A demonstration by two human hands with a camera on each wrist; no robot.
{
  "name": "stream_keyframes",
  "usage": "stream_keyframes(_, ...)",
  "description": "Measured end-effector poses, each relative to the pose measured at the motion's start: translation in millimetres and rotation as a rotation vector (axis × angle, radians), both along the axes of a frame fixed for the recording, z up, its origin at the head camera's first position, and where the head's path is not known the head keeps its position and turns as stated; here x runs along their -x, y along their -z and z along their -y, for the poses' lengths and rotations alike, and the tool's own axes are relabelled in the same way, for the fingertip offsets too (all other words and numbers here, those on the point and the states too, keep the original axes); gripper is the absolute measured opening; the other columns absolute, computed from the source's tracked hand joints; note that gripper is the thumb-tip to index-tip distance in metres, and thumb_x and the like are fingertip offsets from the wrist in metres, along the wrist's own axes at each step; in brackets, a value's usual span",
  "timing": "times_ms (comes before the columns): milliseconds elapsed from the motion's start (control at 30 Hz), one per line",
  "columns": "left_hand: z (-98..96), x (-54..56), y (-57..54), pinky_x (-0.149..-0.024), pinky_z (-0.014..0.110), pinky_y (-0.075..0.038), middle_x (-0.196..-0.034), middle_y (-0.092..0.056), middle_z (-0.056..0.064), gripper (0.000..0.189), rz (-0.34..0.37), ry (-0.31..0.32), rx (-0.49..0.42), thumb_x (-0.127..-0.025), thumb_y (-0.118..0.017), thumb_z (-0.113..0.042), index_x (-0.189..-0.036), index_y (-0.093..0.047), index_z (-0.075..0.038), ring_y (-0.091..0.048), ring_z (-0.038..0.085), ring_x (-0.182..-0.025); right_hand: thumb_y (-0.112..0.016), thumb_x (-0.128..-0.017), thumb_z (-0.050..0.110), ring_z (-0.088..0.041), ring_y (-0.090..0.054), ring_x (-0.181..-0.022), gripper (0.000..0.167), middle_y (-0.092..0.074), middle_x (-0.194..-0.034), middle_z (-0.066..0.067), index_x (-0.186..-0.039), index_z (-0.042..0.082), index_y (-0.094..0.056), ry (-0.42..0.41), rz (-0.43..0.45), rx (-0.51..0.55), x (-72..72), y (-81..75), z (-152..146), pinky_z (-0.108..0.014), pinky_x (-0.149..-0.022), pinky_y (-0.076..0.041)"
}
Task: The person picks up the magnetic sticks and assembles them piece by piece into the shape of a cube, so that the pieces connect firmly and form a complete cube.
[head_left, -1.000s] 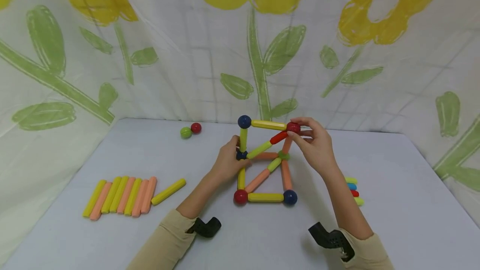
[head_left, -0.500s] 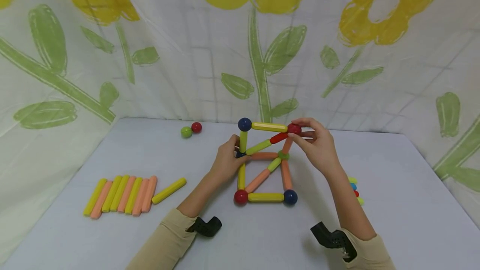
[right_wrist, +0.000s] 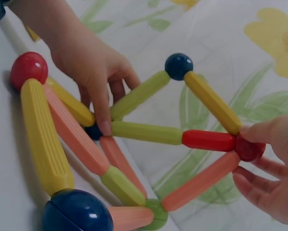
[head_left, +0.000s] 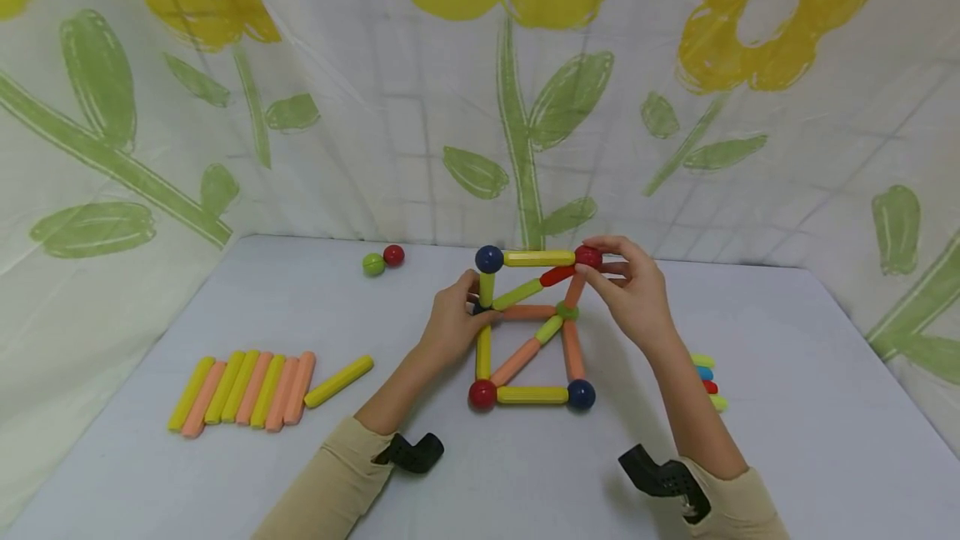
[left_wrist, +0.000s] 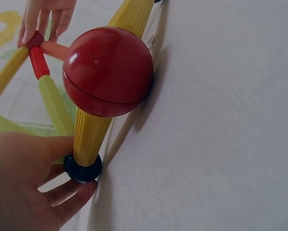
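Note:
A frame of rods and balls has its lower square on the table: a near red ball (head_left: pixel 482 395), a near blue ball (head_left: pixel 581 394), a green ball (head_left: pixel 567 312) and a far-left blue ball (left_wrist: pixel 82 168). An orange-and-lime diagonal crosses it. My left hand (head_left: pixel 452 323) grips that far-left blue ball. Raised above, my right hand (head_left: pixel 633 294) pinches a red ball (right_wrist: pixel 249 148) between thumb and fingers. At it meet a yellow rod (head_left: pixel 538 258), an orange rod (right_wrist: pixel 201 180) and a red-and-lime diagonal (right_wrist: pixel 208 140). The yellow rod's other end joins an upper blue ball (head_left: pixel 490 259) above a lime rod (right_wrist: pixel 141 95).
Yellow and orange rods (head_left: pixel 240 390) lie side by side on the left of the table (head_left: pixel 525 482), with one loose yellow rod (head_left: pixel 339 382) beside them. A green ball and a red ball (head_left: pixel 393 255) sit at the back. Short coloured rods (head_left: pixel 705 382) lie partly behind my right forearm.
The upper blue ball has sunk a little, and the yellow rod beside it now lies level with the red ball. Both hands keep their holds, almost still.

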State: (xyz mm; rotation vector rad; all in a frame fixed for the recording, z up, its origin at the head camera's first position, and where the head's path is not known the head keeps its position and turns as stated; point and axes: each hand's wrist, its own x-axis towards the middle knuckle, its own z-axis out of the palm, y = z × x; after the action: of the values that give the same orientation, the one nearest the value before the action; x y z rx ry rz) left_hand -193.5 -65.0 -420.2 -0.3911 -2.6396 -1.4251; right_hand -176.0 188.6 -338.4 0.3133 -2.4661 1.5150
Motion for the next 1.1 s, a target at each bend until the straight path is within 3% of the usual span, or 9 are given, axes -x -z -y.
stream_keyframes(433,3.8,2.1,-4.7,-0.096,0.046,-0.061,-0.113,-0.078,0.017,0.019,0.0,0.009,0.006,-0.098,-0.077,-0.014,-0.11,-0.076,0.001,-0.072,0.033,-0.111,-0.074,-0.1,0.011,-0.038,-0.068,-0.113,0.038,-0.065,-0.136,-0.019,-0.135,0.0,-0.064,0.028,-0.022,0.022,2.1,0.8,5.0,-0.006,-0.082,-0.051)
stream_keyframes(833,4.9,10.7,-3.7,-0.088,0.041,-0.063,-0.111,-0.077,0.018,0.024,0.034,0.033,-0.018,-0.099,-0.076,-0.016,-0.109,-0.076,0.005,-0.073,0.034,-0.108,-0.074,-0.101,0.014,-0.038,-0.068,-0.109,0.036,-0.064,-0.129,-0.019,-0.134,0.002,-0.066,0.084,-0.053,0.04,7.5,6.6,8.2,-0.007,-0.079,-0.05)
stream_keyframes(1100,8.0,3.8,-6.1,-0.092,0.043,-0.062,-0.119,-0.075,0.018,0.028,0.076,0.014,-0.034,-0.097,-0.078,-0.016,-0.117,-0.074,0.003,-0.072,0.035,-0.11,-0.072,-0.102,0.014,-0.039,-0.066,-0.114,0.046,-0.061,-0.137,-0.021,-0.144,0.003,-0.058,0.041,-0.026,0.062,8.6,11.0,5.0,-0.008,-0.083,-0.051)
